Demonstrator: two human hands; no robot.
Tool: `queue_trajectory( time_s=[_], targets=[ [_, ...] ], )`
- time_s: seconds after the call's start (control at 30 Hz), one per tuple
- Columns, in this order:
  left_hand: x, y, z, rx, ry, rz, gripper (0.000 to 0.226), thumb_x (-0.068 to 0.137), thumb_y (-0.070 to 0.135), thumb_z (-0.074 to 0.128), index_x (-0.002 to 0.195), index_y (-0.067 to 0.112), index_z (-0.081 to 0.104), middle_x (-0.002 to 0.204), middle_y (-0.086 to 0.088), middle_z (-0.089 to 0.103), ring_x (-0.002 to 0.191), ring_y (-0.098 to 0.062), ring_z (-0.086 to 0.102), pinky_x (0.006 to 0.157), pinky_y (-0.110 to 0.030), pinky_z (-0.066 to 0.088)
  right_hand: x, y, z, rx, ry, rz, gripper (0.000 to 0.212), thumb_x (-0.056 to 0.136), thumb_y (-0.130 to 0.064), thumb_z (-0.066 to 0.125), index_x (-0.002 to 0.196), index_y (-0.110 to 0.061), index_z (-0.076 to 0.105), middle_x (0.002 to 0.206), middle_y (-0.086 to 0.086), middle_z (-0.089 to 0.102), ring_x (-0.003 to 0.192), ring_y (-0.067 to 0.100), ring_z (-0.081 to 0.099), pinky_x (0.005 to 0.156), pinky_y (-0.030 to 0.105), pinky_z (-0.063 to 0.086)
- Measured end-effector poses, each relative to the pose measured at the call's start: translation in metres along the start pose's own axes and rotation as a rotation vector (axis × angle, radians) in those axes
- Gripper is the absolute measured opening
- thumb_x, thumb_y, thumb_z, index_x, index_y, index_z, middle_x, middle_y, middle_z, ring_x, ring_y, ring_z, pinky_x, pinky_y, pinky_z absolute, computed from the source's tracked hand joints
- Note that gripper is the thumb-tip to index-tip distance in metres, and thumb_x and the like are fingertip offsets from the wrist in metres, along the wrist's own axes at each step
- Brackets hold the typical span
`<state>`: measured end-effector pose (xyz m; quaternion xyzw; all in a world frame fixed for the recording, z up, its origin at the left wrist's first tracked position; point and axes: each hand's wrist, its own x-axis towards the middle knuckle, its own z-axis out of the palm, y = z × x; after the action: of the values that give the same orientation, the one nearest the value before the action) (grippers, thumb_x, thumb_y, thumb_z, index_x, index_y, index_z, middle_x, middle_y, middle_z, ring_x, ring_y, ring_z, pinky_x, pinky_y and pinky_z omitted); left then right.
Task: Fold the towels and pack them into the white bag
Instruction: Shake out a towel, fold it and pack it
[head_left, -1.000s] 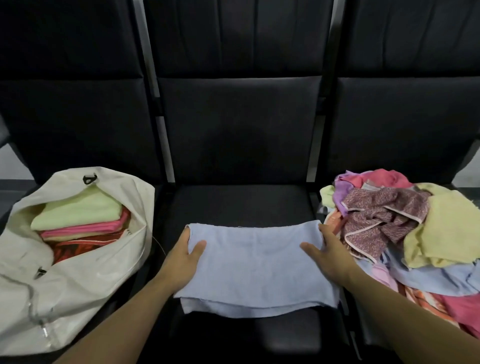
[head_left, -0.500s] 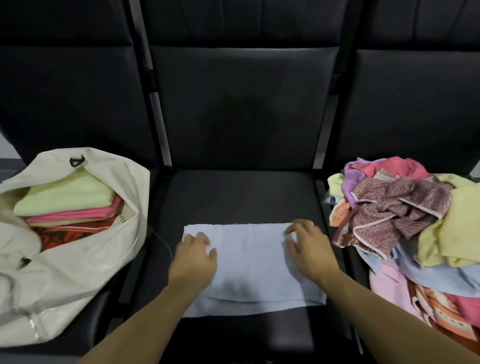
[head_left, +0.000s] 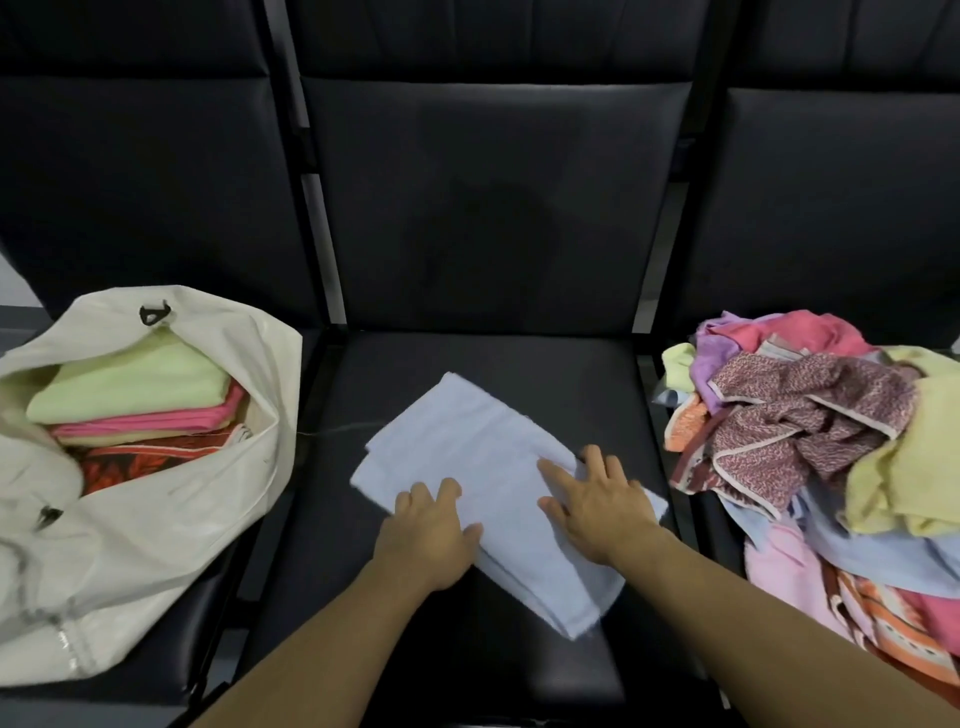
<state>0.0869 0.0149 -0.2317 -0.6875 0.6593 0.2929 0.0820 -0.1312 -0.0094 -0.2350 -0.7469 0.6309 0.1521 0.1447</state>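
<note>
Head view: A person presses a light blue towel (head_left: 488, 483) flat on the middle seat (head_left: 493, 358) of a row of three black chairs, the cloth lying askew with its long side running from 10 o'clock to 4 o'clock. The left hand (head_left: 428, 530) rests palm down on the towel's near edge, fingers loosely bent and gripping nothing; the right hand (head_left: 597, 504) lies spread and flat on the towel toward 3 o'clock, likewise holding nothing. The towel appears already doubled over, layered edges showing at its near corner, so the step in hand looks like smoothing between folds.

The next move probably calls for one more fold to bring the towel down to the size of the stack, then a lift across to 9 o'clock, where the white bag (head_left: 156, 519) sits open-mouthed on the left seat. Both hands would need to take hold of the cloth's edges rather than press it.

By count: one white bag; one towel being worked; three chairs. In the bag, at least three folded towels (head_left: 140, 410) show, pale green on top, pink beneath, red-patterned at the bottom; any others are hidden. At 3 o'clock on the right seat, a loose pile of unfolded towels (head_left: 810, 436) waits, too tangled to number, though pink, purple, yellow, blue, orange and a maroon print can be told apart.
</note>
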Motion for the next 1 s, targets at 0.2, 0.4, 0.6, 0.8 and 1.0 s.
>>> queue_trajectory(
  time_s=[0.2,0.4,0.6,0.8,1.0],
  targets=[
    [0.021,0.0,0.003,0.037,0.0,0.083,0.069,0.106,0.051,0.031,0.163,0.033,-0.003,0.17,-0.001,-0.013,0.156,-0.025,-0.011,0.127,-0.048,-0.003,-0.023,-0.013,0.003,0.222,-0.109,0.082,0.055,0.101,-0.057,0.037,0.149,-0.033,0.025,0.143,0.01,0.015,0.117,0.036,0.048,0.095,0.045,0.047],
    [0.019,0.008,-0.008,-0.092,0.099,0.247,0.046,0.101,0.047,0.049,0.146,0.034,0.047,0.152,0.005,0.035,0.144,-0.016,0.027,0.116,-0.032,0.03,-0.028,0.001,-0.002,0.264,0.066,-0.209,0.043,0.091,-0.063,0.058,0.123,-0.035,0.06,0.127,-0.006,0.04,0.117,0.016,0.037,0.1,0.031,0.043],
    [-0.018,0.014,-0.004,-0.067,-0.338,0.449,0.021,0.081,0.045,0.077,0.097,0.033,0.071,0.092,0.016,0.065,0.088,-0.007,0.064,0.084,-0.03,0.056,-0.039,0.022,0.003,0.248,-0.2,-0.45,0.042,0.07,-0.062,0.08,0.096,-0.032,0.066,0.101,-0.013,0.054,0.101,0.007,0.044,0.088,0.028,0.047],
    [-0.023,0.012,0.018,0.082,-0.246,0.493,0.033,0.076,0.047,0.082,0.098,0.032,0.064,0.101,0.012,0.054,0.096,-0.014,0.058,0.089,-0.032,0.051,-0.042,0.028,0.019,0.088,-0.127,-0.55,0.046,0.072,-0.056,0.079,0.106,-0.034,0.058,0.112,-0.01,0.045,0.109,0.013,0.039,0.089,0.029,0.044],
    [-0.018,0.007,0.023,0.042,-0.208,0.491,0.029,0.076,0.048,0.082,0.093,0.031,0.065,0.095,0.015,0.054,0.091,-0.012,0.057,0.082,-0.031,0.051,-0.043,0.028,0.021,0.169,-0.103,-0.528,0.03,0.079,-0.052,0.077,0.099,-0.034,0.065,0.108,-0.012,0.046,0.105,0.01,0.04,0.087,0.027,0.044]
  ],
)
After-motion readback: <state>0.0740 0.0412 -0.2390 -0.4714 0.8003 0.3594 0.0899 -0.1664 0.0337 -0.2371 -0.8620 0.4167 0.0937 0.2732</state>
